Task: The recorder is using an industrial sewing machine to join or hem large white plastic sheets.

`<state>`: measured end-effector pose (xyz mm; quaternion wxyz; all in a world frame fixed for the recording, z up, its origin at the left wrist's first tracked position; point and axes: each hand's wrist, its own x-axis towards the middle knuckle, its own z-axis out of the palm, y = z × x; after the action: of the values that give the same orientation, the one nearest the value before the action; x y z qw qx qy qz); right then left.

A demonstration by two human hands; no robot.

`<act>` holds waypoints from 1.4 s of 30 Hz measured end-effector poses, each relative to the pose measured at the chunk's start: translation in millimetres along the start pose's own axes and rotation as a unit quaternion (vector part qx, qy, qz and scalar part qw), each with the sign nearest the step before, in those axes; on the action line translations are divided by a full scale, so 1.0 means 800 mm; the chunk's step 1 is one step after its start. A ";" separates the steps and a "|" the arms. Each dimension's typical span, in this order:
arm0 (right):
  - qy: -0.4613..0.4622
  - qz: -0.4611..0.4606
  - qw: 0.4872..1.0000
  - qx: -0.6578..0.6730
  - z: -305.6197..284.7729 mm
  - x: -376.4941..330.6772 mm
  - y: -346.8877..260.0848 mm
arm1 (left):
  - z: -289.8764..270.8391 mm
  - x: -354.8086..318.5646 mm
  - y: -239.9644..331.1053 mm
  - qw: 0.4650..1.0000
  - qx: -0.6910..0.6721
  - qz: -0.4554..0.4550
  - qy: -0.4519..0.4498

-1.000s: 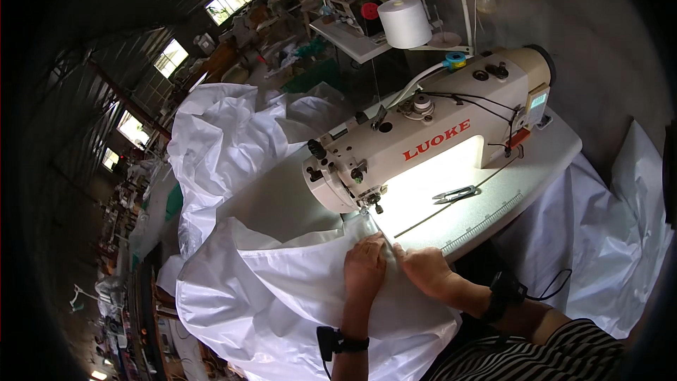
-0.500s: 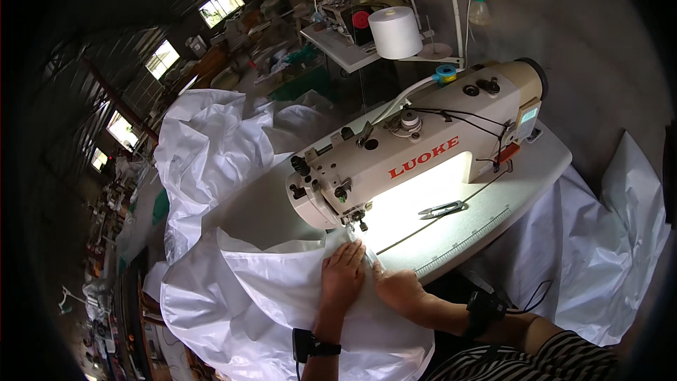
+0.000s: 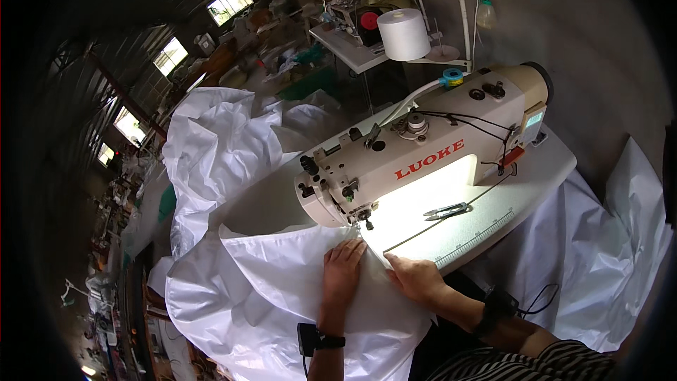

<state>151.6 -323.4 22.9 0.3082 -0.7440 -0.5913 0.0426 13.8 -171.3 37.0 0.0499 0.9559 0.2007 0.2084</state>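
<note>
A cream industrial sewing machine [image 3: 430, 148] stands on a white table [image 3: 536, 169], its needle foot [image 3: 366, 224] over a lit patch. White fabric [image 3: 268, 275] lies under the foot and spills toward me and to the left. My left hand [image 3: 343, 268] rests flat on the fabric just in front of the needle, fingers pointing at it. My right hand [image 3: 415, 276] presses the fabric's edge a little to the right, at the table's front edge. Both wrists wear dark bands.
Small thread snips [image 3: 446, 209] lie on the lit table to the right of the needle. A large white thread cone [image 3: 403, 34] stands behind the machine. More white fabric [image 3: 211, 148] is heaped at the left and hangs at the right [image 3: 606, 268]. Cluttered workbenches fill the back.
The view has shifted, so machine and hands sit lower left in the picture. Both hands stay flat on the fabric before the needle, with my left hand a little closer to the foot.
</note>
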 end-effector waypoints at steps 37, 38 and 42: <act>-0.021 -0.042 0.994 -0.103 0.028 0.040 -0.015 | -0.041 -0.005 0.037 0.975 -0.174 -0.113 0.078; 0.004 -0.049 0.997 -0.054 0.015 0.031 -0.011 | -0.047 -0.033 0.071 0.967 -0.210 -0.137 0.045; 0.078 -0.057 0.991 0.091 -0.048 -0.041 0.013 | -0.049 -0.149 0.160 0.963 -0.238 -0.129 -0.010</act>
<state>167.1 -370.2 38.5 0.4215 -0.6792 -0.6005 0.0209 -55.4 -336.1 50.0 0.3042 0.8846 0.2665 0.2320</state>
